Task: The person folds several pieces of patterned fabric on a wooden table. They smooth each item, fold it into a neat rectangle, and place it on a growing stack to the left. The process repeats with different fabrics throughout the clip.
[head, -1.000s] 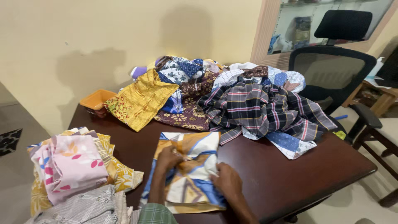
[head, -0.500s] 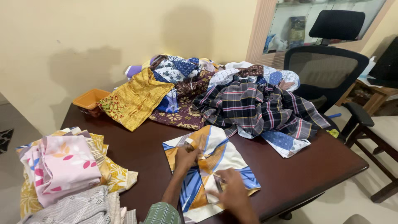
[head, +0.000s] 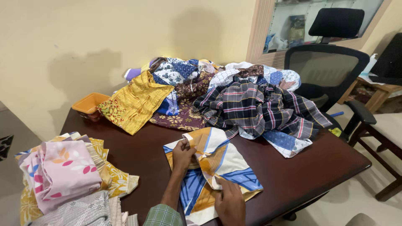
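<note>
An orange, blue and white patterned cloth lies spread on the dark wooden table in front of me. My left hand pinches its upper left part near the far corner. My right hand grips the cloth's near edge at the bottom of the view. A green checked sleeve covers my left forearm.
A folded stack with a pink floral cloth sits at the left. A heap of unfolded cloths with a dark plaid one and a yellow one fills the far side. An orange tray stands by the wall; a black office chair is at the right.
The cloth was bunched under both hands, then turned and spread flatter. My left hand moved up to its far corner and my right hand slid down toward me.
</note>
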